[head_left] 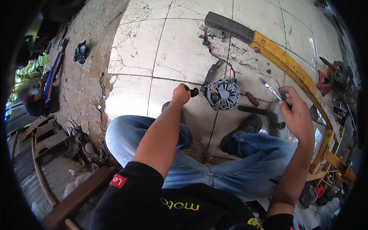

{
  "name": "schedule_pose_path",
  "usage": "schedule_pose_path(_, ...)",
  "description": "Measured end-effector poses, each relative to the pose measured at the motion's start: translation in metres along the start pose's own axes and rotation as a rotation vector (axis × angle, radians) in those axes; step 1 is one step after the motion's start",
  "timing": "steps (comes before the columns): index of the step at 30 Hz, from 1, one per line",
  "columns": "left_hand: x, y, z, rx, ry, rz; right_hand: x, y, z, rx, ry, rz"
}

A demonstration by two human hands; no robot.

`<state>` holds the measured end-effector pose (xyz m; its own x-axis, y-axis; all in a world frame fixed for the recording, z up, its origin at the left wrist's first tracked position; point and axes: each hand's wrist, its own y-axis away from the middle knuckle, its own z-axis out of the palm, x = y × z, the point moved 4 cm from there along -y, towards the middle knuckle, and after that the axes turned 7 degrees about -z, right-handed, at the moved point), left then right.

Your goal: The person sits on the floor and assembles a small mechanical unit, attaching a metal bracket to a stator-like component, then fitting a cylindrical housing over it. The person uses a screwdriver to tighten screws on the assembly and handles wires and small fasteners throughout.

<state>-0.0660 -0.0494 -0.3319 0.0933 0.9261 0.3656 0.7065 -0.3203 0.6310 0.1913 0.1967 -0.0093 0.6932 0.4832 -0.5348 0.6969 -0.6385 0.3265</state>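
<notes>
My left hand (181, 94) is closed round a small dark metal bracket (194, 92) with a hole near its end. Between the thumb and fingers of my right hand (297, 114) is a brush (273, 91) with a silvery ferrule, its bristles toward the far left. A round, finned metal motor or alternator (225, 95) lies on the floor between the hands, apart from both. Dark wiring (219, 57) runs from it to loose connectors, and a long dark bracket (211, 73) lies against its far left side. Beneath my right hand stands a silvery metal container (276, 122).
A yellow and black steel beam (285, 61) curves along the right. A brown handle (252, 99) and a dark rod (253, 110) lie beside the motor. Shoes (245, 128) flank the near tiles. Tools and parts (340, 74) crowd the far right; another person (35, 99) is at the left.
</notes>
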Motion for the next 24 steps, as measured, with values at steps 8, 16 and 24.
schedule_pose_path(8,0.156,0.059,-0.178,-0.153,0.825,0.392,-0.025,-0.002,-0.003,0.037,-0.719,-0.236)
schedule_pose_path(16,0.21,0.145,-0.203,-0.447,1.128,0.465,-0.04,-0.009,-0.026,0.406,-1.066,-0.275)
schedule_pose_path(24,0.211,0.162,-0.17,-0.451,0.874,0.484,-0.055,-0.01,0.005,0.483,-1.052,-0.332)
